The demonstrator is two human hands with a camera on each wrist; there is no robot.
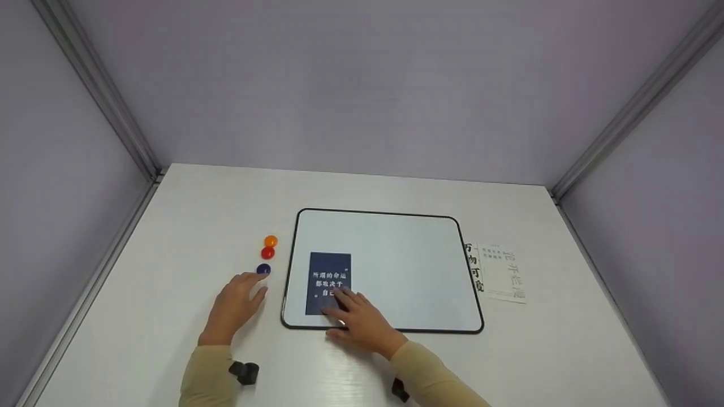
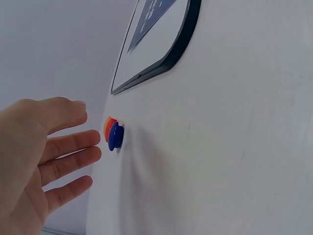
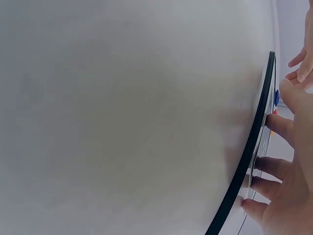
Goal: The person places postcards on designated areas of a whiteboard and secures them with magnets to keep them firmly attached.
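Whiteboard (image 1: 416,271) with a black rim lies flat on a white table (image 1: 571,339), a dark blue card (image 1: 329,265) on its left side, printed with white characters. A person's right hand (image 1: 365,322) reaches over the board's near edge, fingers spread and resting on the lower part of the card rather than clenched around it, partly covering the print; the thumb lies apart from the other fingers. To the left of the board, the person's left hand (image 1: 233,305) extends its unclenched fingers toward a blue magnet (image 1: 263,269), the thumb held away from them. In the left wrist view the fingertips are close to the blue magnet; whether they touch it cannot be told. Beyond it, a red magnet (image 1: 267,252) and an orange magnet (image 1: 271,241) form a short row with it beside the board, the red one nearest the blue and the orange one farthest from the person. At the board's right edge lies pale printed paper (image 1: 500,274); whether any of it is tucked beneath the rim cannot be told. Both arms wear tan sleeves (image 1: 209,376), with a black device (image 1: 245,373) at each wrist. Behind the table rises a plain pale wall (image 1: 362,90), flanked by metal posts (image 1: 107,85).
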